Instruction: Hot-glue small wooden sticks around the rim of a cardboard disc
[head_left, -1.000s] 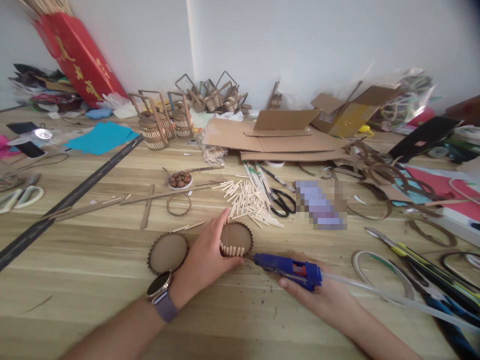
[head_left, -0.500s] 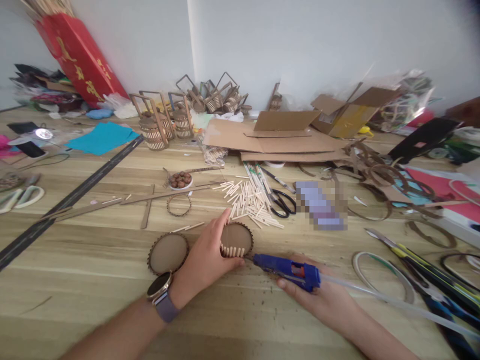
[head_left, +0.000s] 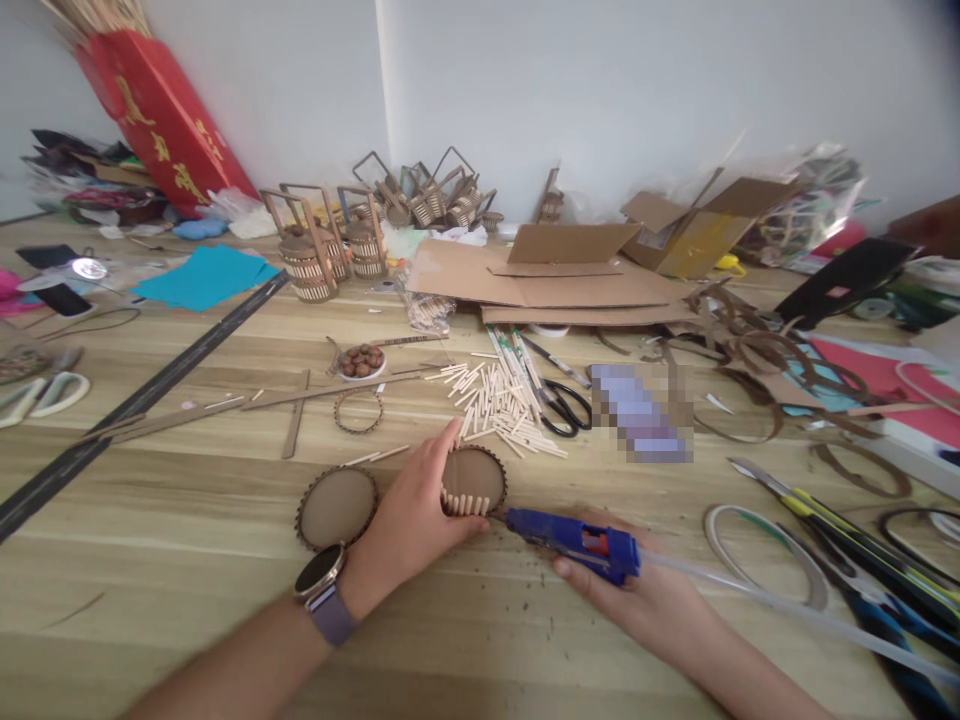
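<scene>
My left hand (head_left: 414, 512), with a watch on the wrist, cups the left side of a round cardboard disc (head_left: 475, 474) that has a row of short wooden sticks standing along its near edge. My right hand (head_left: 645, 598) grips a blue hot glue gun (head_left: 576, 538), its nozzle pointing left at the disc's near right edge. A clear glue stick (head_left: 780, 606) trails out of the gun to the right. A second toothed cardboard disc (head_left: 337, 506) lies flat just left of my left hand. Loose wooden sticks (head_left: 501, 404) are heaped behind the disc.
Black scissors (head_left: 564, 406) lie by the stick pile, a small dish of brown beads (head_left: 361, 361) to its left. Flat cardboard sheets (head_left: 555, 283) and finished stick baskets (head_left: 315, 254) stand further back. A long black ruler (head_left: 142, 398) runs across the left; cardboard rings (head_left: 765, 350) and tools clutter the right.
</scene>
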